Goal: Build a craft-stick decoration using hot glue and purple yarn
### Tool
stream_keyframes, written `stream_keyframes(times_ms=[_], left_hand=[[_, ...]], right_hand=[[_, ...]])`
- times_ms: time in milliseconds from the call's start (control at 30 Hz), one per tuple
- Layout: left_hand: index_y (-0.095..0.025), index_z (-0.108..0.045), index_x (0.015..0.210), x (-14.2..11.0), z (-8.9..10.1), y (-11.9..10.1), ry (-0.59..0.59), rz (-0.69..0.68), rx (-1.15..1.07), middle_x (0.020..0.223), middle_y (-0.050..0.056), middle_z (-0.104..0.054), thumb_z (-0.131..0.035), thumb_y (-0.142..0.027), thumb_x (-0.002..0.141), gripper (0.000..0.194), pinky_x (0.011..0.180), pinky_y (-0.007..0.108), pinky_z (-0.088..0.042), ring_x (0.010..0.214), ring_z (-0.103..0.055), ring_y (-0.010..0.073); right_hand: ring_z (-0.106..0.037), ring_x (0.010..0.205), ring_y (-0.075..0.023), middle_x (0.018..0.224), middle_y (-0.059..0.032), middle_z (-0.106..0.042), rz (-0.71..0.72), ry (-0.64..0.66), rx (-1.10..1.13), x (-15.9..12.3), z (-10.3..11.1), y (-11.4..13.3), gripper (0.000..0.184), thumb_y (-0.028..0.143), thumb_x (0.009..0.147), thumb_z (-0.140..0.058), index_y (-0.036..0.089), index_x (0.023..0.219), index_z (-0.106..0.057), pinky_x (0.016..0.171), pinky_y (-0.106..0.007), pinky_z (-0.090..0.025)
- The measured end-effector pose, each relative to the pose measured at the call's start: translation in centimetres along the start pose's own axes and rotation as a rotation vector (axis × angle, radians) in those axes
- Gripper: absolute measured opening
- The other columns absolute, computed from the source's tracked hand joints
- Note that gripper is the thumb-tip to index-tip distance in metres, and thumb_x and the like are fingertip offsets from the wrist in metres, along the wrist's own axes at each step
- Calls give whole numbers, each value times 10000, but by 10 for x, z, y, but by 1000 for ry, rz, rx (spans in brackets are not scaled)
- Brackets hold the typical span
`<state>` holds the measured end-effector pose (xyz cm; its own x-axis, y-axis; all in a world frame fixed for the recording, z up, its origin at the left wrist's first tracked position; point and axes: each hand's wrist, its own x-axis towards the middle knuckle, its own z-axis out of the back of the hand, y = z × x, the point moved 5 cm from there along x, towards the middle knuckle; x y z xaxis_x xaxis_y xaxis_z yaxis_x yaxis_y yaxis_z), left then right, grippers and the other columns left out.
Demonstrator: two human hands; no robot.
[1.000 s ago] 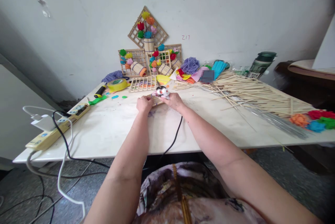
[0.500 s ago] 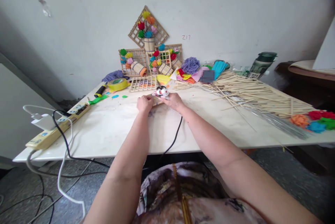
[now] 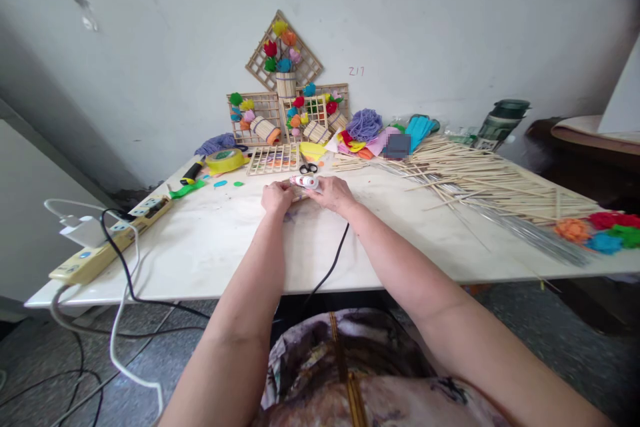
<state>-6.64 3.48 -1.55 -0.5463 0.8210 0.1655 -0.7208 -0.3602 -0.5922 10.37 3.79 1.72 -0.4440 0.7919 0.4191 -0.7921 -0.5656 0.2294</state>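
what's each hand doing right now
Left hand: pressed on the small flat wooden stick piece; grip cannot be told.
Right hand: closed on the white and pink glue gun.

Both hands (image 3: 277, 198) (image 3: 334, 192) forward, fingers curled.

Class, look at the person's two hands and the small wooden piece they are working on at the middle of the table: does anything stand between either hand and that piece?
Nothing visible does. The left hand rests on the wooden piece, and the right hand, holding a glue gun, is right beside it. The scissors lie behind, clear of both hands.
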Motion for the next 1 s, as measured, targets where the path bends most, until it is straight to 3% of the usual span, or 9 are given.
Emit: stream_keyframes(times_ms=[200, 300, 667, 1000], left_hand=[[-228, -700, 934, 1, 0, 1, -4, 5, -2, 1002, 108, -678, -574, -337, 699, 288, 759, 303, -452, 941, -616, 245], [-223, -702, 925, 0, 1, 2, -12, 16, -11, 997, 110, -679, -577, -339, 697, 285, 762, 307, -453, 942, -616, 249], [-224, -694, 908, -1, 3, 1, -7, 29, -15, 997, 99, -675, -573, -343, 708, 263, 766, 305, -462, 922, -620, 236], [-226, -688, 930, -1, 3, 0, -35, -15, 3, 1028, 105, -659, -562, -354, 726, 273, 803, 306, -457, 970, -601, 234]], right_hand=[[-642, 866, -221, 938, -82, -702, 92, 5, -98, -4, 12, 3, 387, 513, 830, -495, 212, 1024, -642, 702, -273, -417], [-643, 850, -223, 905, -84, -704, 68, -12, -90, -3, 15, -4, 362, 499, 820, -508, 203, 961, -664, 693, -270, -412], [-650, 773, -197, 784, -62, -714, -63, -19, 286, 6, 2, -26, 340, 460, 759, -601, 173, 897, -719, 637, -233, -411], [-652, 781, -192, 795, -59, -719, -49, -11, 397, 5, -7, -23, 341, 453, 743, -624, 174, 914, -723, 647, -232, -419]])
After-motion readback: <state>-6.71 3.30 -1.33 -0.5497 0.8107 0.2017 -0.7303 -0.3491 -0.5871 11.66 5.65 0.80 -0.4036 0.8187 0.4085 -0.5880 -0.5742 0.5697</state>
